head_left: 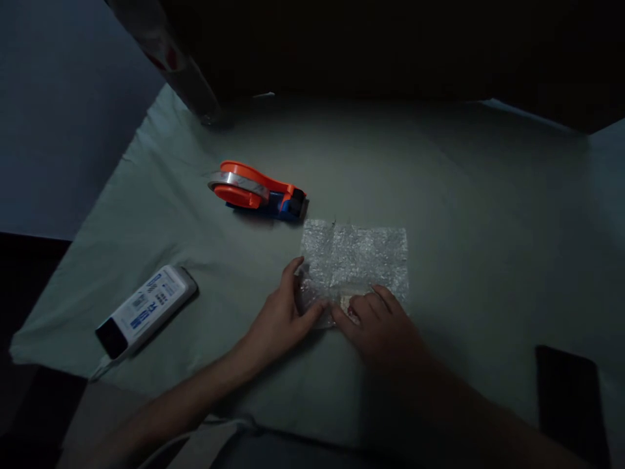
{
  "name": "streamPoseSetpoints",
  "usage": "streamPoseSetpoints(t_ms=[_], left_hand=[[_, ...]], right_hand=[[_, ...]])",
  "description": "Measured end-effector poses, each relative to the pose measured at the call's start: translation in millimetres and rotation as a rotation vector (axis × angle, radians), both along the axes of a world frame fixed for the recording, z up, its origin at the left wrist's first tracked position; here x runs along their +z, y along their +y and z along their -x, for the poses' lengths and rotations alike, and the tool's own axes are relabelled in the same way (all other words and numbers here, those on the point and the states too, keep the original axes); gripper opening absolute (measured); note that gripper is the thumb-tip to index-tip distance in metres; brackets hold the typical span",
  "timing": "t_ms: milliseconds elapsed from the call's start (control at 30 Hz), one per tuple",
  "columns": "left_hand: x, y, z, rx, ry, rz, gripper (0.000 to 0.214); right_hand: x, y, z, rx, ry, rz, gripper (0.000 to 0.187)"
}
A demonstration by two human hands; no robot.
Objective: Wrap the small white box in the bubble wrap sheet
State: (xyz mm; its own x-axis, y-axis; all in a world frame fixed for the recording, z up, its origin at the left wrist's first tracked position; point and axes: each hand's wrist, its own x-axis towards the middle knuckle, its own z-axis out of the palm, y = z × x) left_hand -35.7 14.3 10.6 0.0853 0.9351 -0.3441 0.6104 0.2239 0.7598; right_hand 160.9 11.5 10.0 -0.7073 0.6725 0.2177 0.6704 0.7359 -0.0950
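A sheet of bubble wrap [356, 257] lies flat on a pale green cloth [439, 195]. Both hands grip its near edge. My left hand [283, 316] pinches the near left corner between thumb and fingers. My right hand [378, 326] has its fingers curled over the near edge, where a small pale object [344, 302] shows under the wrap; I cannot make out what it is.
An orange and blue tape dispenser [256, 190] lies behind and left of the wrap. A white box with blue print [146, 311] rests at the left. A dark flat object [569, 397] sits at the near right. Dark shapes stand along the far edge.
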Motion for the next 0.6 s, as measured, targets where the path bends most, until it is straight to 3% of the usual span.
streamPoseSetpoints(t_ms=[100,200,400,600], left_hand=[[4.4,3,5,-0.022,0.066,0.075,0.076],[1.5,5,6,-0.019,0.077,0.045,0.08],[-4.2,2,-1,-0.049,-0.051,-0.019,0.055],[7.2,6,-18,-0.042,-0.171,-0.06,0.055]], right_hand=[[-1.6,-1,-2,0.012,0.05,-0.03,0.028],[-2.3,-2,-5,0.012,0.078,-0.026,0.032],[-2.4,-3,-7,0.0,0.115,0.021,0.024],[-0.1,-3,-7,0.007,0.127,0.06,0.026]])
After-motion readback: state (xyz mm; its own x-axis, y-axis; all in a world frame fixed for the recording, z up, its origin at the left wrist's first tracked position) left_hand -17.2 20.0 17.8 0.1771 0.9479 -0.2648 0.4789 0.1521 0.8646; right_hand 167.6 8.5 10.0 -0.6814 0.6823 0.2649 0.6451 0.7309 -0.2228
